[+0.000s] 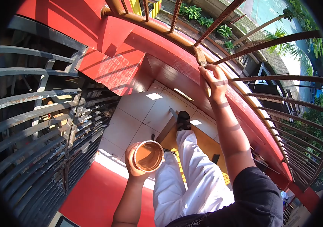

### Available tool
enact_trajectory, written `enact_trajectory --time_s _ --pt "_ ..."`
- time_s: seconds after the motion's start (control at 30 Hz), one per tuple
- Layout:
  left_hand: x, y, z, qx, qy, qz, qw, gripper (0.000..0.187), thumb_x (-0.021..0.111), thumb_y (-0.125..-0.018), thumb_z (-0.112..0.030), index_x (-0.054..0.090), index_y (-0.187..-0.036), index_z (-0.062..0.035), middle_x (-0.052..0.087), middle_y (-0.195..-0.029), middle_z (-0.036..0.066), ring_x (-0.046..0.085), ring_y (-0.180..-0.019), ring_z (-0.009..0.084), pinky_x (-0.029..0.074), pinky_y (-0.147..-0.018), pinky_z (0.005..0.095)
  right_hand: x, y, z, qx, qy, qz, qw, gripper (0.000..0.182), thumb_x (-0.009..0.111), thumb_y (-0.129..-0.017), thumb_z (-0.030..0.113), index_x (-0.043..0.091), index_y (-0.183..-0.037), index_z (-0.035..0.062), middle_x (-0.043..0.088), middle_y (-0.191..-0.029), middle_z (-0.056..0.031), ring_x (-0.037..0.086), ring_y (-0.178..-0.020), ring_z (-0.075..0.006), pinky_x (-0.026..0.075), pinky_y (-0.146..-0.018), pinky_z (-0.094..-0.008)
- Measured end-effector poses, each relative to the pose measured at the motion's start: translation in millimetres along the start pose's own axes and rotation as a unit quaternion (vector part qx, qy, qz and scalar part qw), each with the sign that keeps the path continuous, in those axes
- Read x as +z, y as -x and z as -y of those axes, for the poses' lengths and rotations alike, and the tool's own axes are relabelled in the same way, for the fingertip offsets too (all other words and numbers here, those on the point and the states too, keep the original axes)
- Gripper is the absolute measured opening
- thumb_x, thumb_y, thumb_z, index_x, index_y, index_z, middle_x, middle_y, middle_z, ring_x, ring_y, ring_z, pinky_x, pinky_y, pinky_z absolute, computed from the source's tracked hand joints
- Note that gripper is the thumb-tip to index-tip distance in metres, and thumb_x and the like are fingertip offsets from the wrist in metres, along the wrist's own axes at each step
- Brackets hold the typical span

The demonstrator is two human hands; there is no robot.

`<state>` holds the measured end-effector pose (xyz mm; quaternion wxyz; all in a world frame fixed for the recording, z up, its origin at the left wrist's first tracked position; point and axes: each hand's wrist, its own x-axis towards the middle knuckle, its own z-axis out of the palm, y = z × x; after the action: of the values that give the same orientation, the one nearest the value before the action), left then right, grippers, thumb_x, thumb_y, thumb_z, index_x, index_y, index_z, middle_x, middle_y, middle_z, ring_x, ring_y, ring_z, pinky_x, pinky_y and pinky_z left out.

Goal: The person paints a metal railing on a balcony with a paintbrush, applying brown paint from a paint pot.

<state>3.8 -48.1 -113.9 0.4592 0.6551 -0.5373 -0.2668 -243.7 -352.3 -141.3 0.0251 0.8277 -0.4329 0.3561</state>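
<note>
My left hand [132, 160] is wrapped round a round container [148, 156] of brown paint, its open top facing up, over my white trousers and the tiled floor. Up at the curved railing, my right hand [215, 80] grips a paintbrush [208, 89] by its handle. The brush's bristles touch the brown bottom rail [185, 42] near the foot of a rusty bar. Part of the handle is hidden behind my fingers.
A red ledge [169, 53] curves below the railing's bars. Dark metal slats [32, 117] stand at the left. Under my feet is a yellow-orange surface [203, 143], above the pale tiled floor [125, 121]. Plants [191, 12] grow beyond the railing.
</note>
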Motion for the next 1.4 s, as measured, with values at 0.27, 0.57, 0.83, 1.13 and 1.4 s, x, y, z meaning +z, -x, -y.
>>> enact_trajectory --time_s 0.27,0.57,0.83,1.13,1.4 --pt "2 3 7 -0.016 0.019 0.002 1.0 0.104 0.1 -0.053 -0.027 0.039 -0.134 -0.0067 0.054 -0.123 0.015 0.06 -0.108 0.0317 0.053 -0.09 0.0424 4 -12 5 -0.02 -0.019 -0.001 1.0 0.027 0.073 -0.073 0.004 0.071 -0.098 0.0121 0.065 -0.091 -0.0069 0.064 -0.076 -0.0251 0.054 -0.065 -0.0359" --pt "3 -9 -4 0.022 -0.016 -0.007 1.0 0.101 0.1 -0.053 -0.03 0.041 -0.133 -0.0063 0.056 -0.119 0.015 0.06 -0.105 0.0321 0.054 -0.087 0.0422 -21 -28 26 -0.024 -0.015 -0.043 0.999 0.024 0.081 -0.074 -0.001 0.072 -0.093 0.0109 0.066 -0.082 -0.0081 0.066 -0.067 -0.0238 0.053 -0.059 -0.0322" --pt "-1 -6 -6 0.032 -0.05 -0.009 0.998 0.099 0.099 -0.055 -0.032 0.042 -0.131 -0.0065 0.056 -0.118 0.014 0.061 -0.104 0.032 0.054 -0.088 0.0424 13 -48 29 -0.106 0.075 0.111 0.985 0.023 0.068 -0.076 0.023 0.066 -0.099 0.0206 0.059 -0.095 -0.0024 0.063 -0.089 -0.0234 0.053 -0.071 -0.0387" --pt "-1 -3 0 0.037 -0.052 0.01 0.998 0.1 0.098 -0.056 -0.037 0.041 -0.132 -0.0059 0.057 -0.116 0.014 0.062 -0.102 0.0317 0.054 -0.086 0.0427 26 -45 33 -0.024 0.116 0.115 0.986 0.018 0.066 -0.08 0.022 0.068 -0.098 0.0213 0.06 -0.095 -0.0042 0.063 -0.087 -0.024 0.053 -0.071 -0.0393" --pt "-10 -13 -3 0.05 -0.06 -0.011 0.997 0.1 0.099 -0.055 -0.035 0.041 -0.131 -0.0055 0.057 -0.116 0.015 0.061 -0.102 0.0326 0.054 -0.086 0.0434 -18 -13 38 0.037 0.083 0.086 0.992 0.033 0.072 -0.07 0.012 0.069 -0.102 0.0158 0.062 -0.094 -0.0058 0.063 -0.084 -0.026 0.053 -0.068 -0.0375"
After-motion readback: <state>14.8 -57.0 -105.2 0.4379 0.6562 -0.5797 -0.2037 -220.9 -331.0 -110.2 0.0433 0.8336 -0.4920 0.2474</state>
